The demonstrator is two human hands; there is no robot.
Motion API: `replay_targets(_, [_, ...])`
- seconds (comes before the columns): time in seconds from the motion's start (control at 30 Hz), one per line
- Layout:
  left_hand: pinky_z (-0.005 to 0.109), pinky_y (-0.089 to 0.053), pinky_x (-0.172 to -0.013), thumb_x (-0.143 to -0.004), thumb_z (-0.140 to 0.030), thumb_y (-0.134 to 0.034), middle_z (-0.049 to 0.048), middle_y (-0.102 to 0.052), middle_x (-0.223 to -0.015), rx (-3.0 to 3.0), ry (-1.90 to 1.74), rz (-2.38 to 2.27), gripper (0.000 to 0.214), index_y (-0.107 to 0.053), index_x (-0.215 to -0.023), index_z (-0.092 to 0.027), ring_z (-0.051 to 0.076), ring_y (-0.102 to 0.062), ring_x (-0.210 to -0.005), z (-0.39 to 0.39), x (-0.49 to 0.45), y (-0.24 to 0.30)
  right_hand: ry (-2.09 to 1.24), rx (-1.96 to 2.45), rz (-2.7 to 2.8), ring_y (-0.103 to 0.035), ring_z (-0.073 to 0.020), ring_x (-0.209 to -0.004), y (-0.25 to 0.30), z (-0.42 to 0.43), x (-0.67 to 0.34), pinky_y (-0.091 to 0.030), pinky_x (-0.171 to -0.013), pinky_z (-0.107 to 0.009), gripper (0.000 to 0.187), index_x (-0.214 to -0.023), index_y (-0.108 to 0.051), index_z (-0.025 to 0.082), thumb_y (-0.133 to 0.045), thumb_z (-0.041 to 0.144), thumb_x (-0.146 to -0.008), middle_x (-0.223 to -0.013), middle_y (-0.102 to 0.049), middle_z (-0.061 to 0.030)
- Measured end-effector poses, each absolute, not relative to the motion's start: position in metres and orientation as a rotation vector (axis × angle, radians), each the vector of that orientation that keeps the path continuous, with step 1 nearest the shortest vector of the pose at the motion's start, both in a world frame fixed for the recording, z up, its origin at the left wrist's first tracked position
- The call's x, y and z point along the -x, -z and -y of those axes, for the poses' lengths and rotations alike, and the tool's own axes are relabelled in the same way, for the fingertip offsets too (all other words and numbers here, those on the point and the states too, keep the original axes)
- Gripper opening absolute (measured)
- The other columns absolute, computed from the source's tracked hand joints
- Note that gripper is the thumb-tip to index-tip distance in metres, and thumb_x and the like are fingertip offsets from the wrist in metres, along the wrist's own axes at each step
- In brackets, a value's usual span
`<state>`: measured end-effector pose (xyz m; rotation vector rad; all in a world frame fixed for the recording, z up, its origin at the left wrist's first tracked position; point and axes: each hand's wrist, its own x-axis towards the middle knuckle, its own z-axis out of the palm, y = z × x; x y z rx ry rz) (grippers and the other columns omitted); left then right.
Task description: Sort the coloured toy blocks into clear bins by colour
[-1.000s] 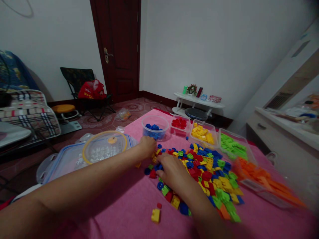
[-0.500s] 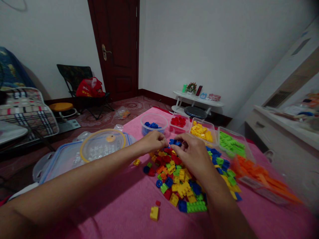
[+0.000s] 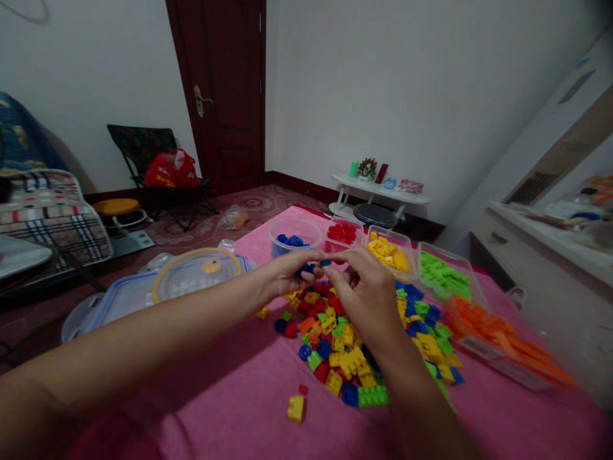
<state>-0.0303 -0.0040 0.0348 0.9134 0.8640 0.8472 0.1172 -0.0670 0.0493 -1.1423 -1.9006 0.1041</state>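
Note:
My left hand (image 3: 287, 273) is curled around dark blue toy bricks (image 3: 306, 269), partly hidden by its fingers. My right hand (image 3: 366, 281) meets it, thumb and fingertips closed on a small blue brick (image 3: 326, 262) at the left fingers. Both hands are above the far side of a mixed brick pile (image 3: 342, 338) in red, yellow, green, blue and orange. Just behind the left hand stands a round clear tub (image 3: 295, 223) with blue bricks in it. A yellow brick (image 3: 296, 409) and a tiny red piece (image 3: 302, 389) lie apart at the front.
Clear boxes of red bricks (image 3: 343, 233), yellow bricks (image 3: 389, 253), green bricks (image 3: 444, 275) and orange bricks (image 3: 507, 345) line the pink cloth's back and right. At left are a blue-edged clear lid (image 3: 124, 300) and a yellow-rimmed round lid (image 3: 196, 275).
My right hand has moved slightly left and my left hand has turned, so the fingertips now meet. The blue brick from the right hand is now at the left fingers.

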Motion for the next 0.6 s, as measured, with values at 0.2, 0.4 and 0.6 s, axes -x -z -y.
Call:
replay_targets(0.2, [0.014,-0.035,-0.043,-0.075,-0.017,-0.058,-0.0008,-0.055,-0.057,-1.445,-1.091,-1.248,0.007,-0.058,-0.070,-0.013,0.005,-0.047,-0.047,-0.063,0.054,-0.063,-0.075,1.169,1.872,-0.054,-0.0130,-0.069,-0.050,0.061,-0.128,-0.042,-0.067,-0.027,0.010,-0.085,-0.065,0.019,-0.055,0.020,-0.083,-0.086,-0.063,-0.0032])
replay_targets(0.4, [0.023,-0.046,-0.081,-0.074,-0.019,-0.056,0.0061,-0.072,-0.094,-2.492,-0.836,-1.283,0.023,-0.072,-0.090,-0.015,0.017,-0.064,-0.089,-0.068,0.053,-0.051,-0.137,1.396,2.049,-0.058,-0.0147,-0.076,-0.031,0.049,-0.130,-0.043,-0.072,-0.027,0.015,-0.090,-0.068,0.020,-0.056,0.021,-0.082,-0.090,-0.066,-0.0035])
replay_targets(0.6, [0.028,-0.048,-0.071,-0.074,-0.015,-0.056,0.0140,-0.071,-0.095,-2.811,-0.019,-1.155,0.031,-0.071,-0.101,-0.016,0.024,-0.066,-0.084,-0.020,0.025,-0.020,-0.204,1.545,2.227,-0.059,-0.0171,-0.095,-0.011,0.038,-0.135,-0.042,-0.086,-0.028,0.022,-0.101,-0.068,0.019,-0.057,0.021,-0.081,-0.104,-0.066,-0.0057])
